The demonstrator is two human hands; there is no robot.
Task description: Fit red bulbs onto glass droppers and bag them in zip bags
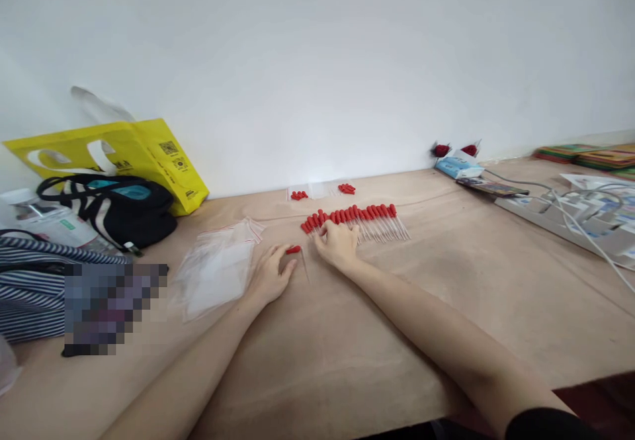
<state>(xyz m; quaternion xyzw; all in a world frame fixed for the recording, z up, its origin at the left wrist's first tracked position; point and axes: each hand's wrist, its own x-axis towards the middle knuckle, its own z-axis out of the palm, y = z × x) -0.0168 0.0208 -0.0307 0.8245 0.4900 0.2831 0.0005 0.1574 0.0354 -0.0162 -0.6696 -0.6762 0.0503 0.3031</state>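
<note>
Your left hand rests right of the plastic bags; your right hand touches the dropper row; possibly loose caps lie farther back.

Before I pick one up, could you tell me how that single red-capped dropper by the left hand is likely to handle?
The single dropper looks thin and clear, so probably very light and possibly fragile. Its round, slim stem may roll on the flat table. The left hand touches its red cap, which looks like the grippiest part.

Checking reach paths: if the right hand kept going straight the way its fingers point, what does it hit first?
The right hand points away toward the wall, fingertips already at the row of red-capped droppers. That row comes first; beyond it, probably the small bags of red caps, though depth is unclear.
</note>
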